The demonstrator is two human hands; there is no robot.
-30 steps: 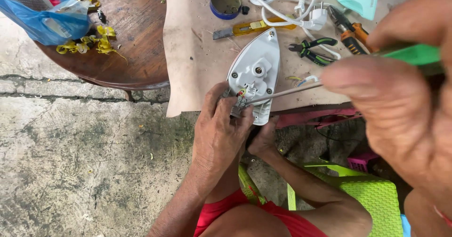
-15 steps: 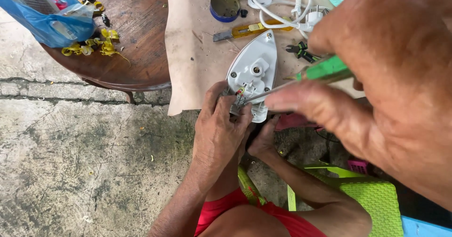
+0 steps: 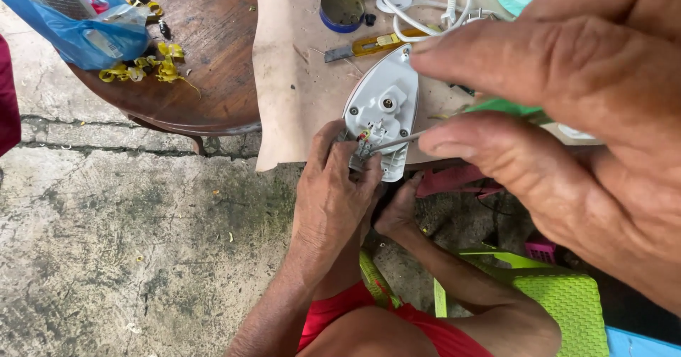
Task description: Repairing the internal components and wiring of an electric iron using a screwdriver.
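A white, opened clothes iron base (image 3: 386,95) lies on a brown cardboard sheet (image 3: 298,80), its rear end with coloured wires hanging over the near edge. My left hand (image 3: 330,194) grips that rear end from below, thumb and fingers around the wire terminals. My right hand (image 3: 560,130) is large and close to the camera and holds a green-handled screwdriver (image 3: 500,107). The screwdriver's metal shaft reaches left to the terminals beside my left fingers. Much of the handle is hidden by my fingers.
A round wooden table (image 3: 213,66) carries a blue plastic bag (image 3: 78,24) and yellow connectors (image 3: 152,66). A yellow utility knife (image 3: 369,45), a round tin (image 3: 342,6) and a white cord (image 3: 425,2) lie behind the iron. A green stool (image 3: 567,300) stands lower right on concrete.
My right hand has swung left and closer to the camera, now covering the tools at the right. The screwdriver tip stays at the terminals; my left hand keeps its grip.
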